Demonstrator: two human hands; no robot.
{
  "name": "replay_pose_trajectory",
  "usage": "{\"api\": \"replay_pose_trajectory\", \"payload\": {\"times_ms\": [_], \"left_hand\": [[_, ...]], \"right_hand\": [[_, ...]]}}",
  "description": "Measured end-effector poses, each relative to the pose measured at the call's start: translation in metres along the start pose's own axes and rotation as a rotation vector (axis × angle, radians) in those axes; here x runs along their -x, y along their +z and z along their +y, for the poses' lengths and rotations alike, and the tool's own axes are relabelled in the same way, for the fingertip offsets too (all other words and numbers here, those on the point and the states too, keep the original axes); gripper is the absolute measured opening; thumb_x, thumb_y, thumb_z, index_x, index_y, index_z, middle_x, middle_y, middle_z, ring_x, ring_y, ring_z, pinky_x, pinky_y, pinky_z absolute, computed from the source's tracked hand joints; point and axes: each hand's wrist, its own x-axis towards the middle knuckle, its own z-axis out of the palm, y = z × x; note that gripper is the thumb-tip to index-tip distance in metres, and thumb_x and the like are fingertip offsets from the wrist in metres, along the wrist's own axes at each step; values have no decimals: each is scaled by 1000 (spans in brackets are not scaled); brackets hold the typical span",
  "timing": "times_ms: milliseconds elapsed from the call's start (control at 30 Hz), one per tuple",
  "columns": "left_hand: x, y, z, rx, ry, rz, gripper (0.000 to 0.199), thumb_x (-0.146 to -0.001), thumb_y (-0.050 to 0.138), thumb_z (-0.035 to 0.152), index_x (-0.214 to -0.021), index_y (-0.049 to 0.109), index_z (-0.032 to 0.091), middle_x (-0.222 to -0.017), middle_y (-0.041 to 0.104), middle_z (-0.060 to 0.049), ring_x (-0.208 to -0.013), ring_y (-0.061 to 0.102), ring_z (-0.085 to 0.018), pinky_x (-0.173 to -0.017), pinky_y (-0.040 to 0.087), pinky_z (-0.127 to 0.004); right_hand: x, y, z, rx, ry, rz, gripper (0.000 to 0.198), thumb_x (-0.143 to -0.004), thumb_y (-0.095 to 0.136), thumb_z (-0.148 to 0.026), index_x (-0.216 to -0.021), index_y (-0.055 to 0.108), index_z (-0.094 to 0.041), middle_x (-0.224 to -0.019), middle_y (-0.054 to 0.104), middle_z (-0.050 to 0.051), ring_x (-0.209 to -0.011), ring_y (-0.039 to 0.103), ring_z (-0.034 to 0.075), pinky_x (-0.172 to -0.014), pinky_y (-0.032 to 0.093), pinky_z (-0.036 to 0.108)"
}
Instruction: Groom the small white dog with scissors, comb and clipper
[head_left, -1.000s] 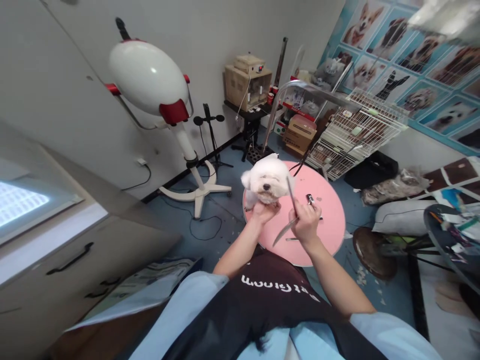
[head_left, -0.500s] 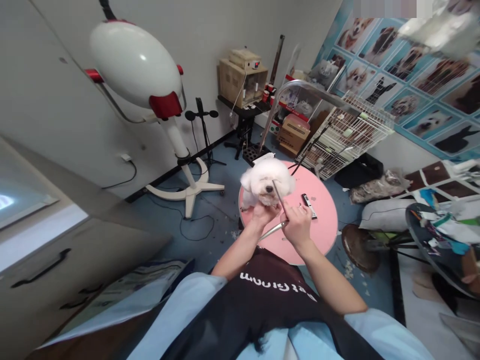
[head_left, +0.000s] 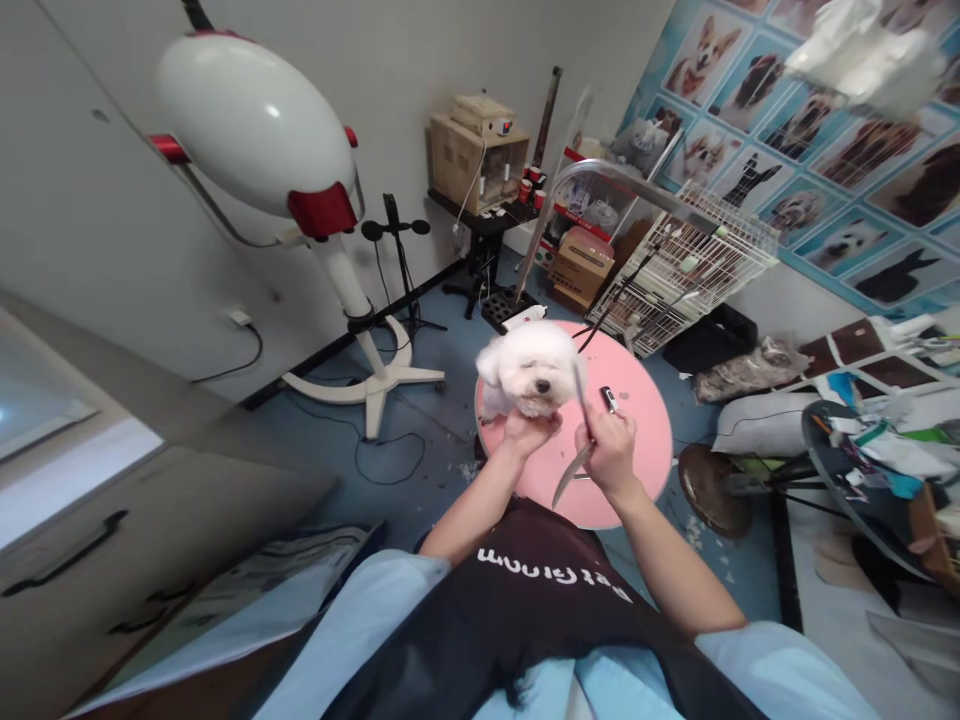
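A fluffy white dog (head_left: 536, 360) sits on a round pink table (head_left: 637, 460), facing me. My left hand (head_left: 529, 432) is under its muzzle, holding the chin, with the fingers partly hidden. My right hand (head_left: 611, 450) is closed to the right of the dog's head. Out of its top sticks a long thin comb (head_left: 580, 392), blurred, beside the dog's cheek. A curved silver blade of scissors (head_left: 571, 478) points down and left from the same hand. Just behind that hand, black-and-silver clippers (head_left: 609, 399) lie on the table.
A curved metal grooming arm (head_left: 630, 172) with dark straps rises behind the table. A white stand dryer (head_left: 255, 125) is on the left, its wheeled base on the floor. Wire cages (head_left: 697, 255) stand at the back right. A cluttered dark round table (head_left: 832, 480) stands at the right.
My right hand has moved a little right and down, taking the comb from in front of the dog's face to beside its cheek. The scissors have turned further downward. My left hand stays under the chin.
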Motion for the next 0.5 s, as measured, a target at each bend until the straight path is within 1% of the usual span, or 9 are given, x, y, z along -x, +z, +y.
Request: {"api": "replay_pose_trajectory", "payload": {"times_ms": [33,67,100,167,233,300,367,433,500], "left_hand": [[-1,-3,2,16,-8,-16,22,-93,44,23,-85,62,17,-82,69,-7,-72,62,-19,-67,51,-32],[-3,-6,4,25,-27,-30,21,-93,45,23,-86,63,17,-83,69,-7,-72,63,-19,-69,52,-32],[-4,-10,7,22,-52,-35,20,-93,45,23,-86,63,16,-82,69,-7,-72,63,-19,-69,52,-32],[-7,-18,15,-28,-100,-7,20,-93,47,26,-85,62,16,-76,66,-7,-69,63,-20,-67,52,-33],[-8,-25,25,-92,-127,66,19,-91,52,29,-84,62,16,-68,63,-7,-63,61,-20,-62,51,-33],[-8,-27,33,-122,-116,127,20,-90,54,33,-84,61,16,-68,63,-7,-61,60,-20,-59,50,-32],[-6,-25,35,-120,-81,132,22,-92,52,35,-84,61,16,-72,65,-6,-61,60,-19,-59,50,-32],[-5,-21,33,-125,-73,98,24,-94,49,34,-83,61,17,-74,66,-7,-65,62,-20,-62,50,-33],[-4,-16,28,-120,-65,69,22,-93,51,33,-84,62,16,-76,67,-6,-69,63,-21,-64,51,-33]], "right_hand": [[-1,2,1,-23,-29,-41,43,-88,48,-15,-128,63,-17,-67,59,1,-69,55,17,-90,37,37],[-3,6,3,-36,-26,-71,42,-87,48,-15,-126,65,-17,-68,60,1,-70,56,17,-91,37,38],[-3,11,6,-40,16,-86,41,-88,48,-17,-125,65,-17,-71,62,3,-73,57,18,-92,37,39],[0,24,15,-50,203,-88,40,-88,49,-22,-124,64,-15,-77,65,6,-79,59,22,-93,38,41],[13,40,29,-118,434,-133,41,-89,47,-28,-125,61,-13,-82,67,8,-82,61,24,-90,41,40],[34,56,43,-221,669,-280,42,-89,44,-29,-125,59,-13,-90,70,10,-83,63,24,-81,46,35],[60,71,52,-256,883,-476,39,-87,43,-27,-120,61,-14,-93,71,11,-80,66,23,-71,48,30],[83,82,56,-247,970,-603,31,-82,46,-24,-104,67,-14,-81,71,10,-70,66,23,-61,46,28],[98,88,56,-229,972,-644,24,-78,49,-21,-88,69,-14,-69,68,8,-61,63,22,-56,43,27]]}}
